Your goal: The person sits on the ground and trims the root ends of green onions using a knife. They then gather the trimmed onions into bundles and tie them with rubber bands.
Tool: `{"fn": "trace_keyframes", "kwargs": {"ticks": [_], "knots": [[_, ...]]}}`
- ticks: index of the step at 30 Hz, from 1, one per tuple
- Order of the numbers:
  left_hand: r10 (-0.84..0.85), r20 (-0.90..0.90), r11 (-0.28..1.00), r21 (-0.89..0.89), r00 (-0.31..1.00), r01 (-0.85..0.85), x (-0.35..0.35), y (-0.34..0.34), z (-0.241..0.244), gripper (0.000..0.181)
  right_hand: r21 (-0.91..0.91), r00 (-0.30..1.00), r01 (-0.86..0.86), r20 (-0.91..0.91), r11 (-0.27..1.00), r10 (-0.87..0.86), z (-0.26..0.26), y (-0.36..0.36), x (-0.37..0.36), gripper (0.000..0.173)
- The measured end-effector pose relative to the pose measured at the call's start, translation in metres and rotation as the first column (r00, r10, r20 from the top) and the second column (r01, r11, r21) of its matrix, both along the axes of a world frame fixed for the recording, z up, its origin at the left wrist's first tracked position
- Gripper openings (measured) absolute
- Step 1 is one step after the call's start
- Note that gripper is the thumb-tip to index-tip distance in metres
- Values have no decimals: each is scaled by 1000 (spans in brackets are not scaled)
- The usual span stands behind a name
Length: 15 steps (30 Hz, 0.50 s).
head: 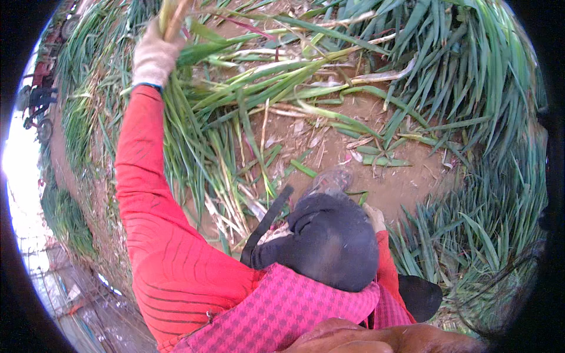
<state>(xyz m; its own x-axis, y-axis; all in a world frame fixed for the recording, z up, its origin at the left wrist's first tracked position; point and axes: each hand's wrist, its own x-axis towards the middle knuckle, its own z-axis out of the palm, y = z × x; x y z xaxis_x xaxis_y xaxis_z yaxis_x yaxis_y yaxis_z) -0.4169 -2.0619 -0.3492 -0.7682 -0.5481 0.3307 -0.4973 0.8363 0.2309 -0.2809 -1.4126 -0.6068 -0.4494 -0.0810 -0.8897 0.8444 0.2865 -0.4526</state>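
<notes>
My left hand (pixel 155 53), in a pale knit glove, reaches out to the upper left. It is closed around a leek stalk bundle (pixel 173 20), yellowish and blurred, cut off by the top of the picture. Green leek leaves (pixel 198 50) fan out to the right just beside this hand. My right hand (pixel 375 217) is low beside my bent knee (pixel 333 242), which hides part of it. A short green leaf piece (pixel 363 197) shows at its fingertips; whether the hand grips it is unclear.
Loose leek stalks (pixel 265 75) lie across the brown soil (pixel 375 114). Dense heaps of green leek leaves (pixel 476 75) line the right side, with more leaves (pixel 468 229) below. A parked motorbike (pixel 42 119) is at the far left. My shoe (pixel 331 178) rests on the soil.
</notes>
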Motion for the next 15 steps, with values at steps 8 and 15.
{"fn": "trace_keyframes", "kwargs": {"ticks": [8,15], "knots": [[-445,341,830,-191,828,524,46,50,94,39,28,986,-130,-101,991,133,-72,51,24,35],[-346,900,748,93,266,657,120,110,-11,28,69,988,-119,-93,991,125,-64,52,23,36]]}}
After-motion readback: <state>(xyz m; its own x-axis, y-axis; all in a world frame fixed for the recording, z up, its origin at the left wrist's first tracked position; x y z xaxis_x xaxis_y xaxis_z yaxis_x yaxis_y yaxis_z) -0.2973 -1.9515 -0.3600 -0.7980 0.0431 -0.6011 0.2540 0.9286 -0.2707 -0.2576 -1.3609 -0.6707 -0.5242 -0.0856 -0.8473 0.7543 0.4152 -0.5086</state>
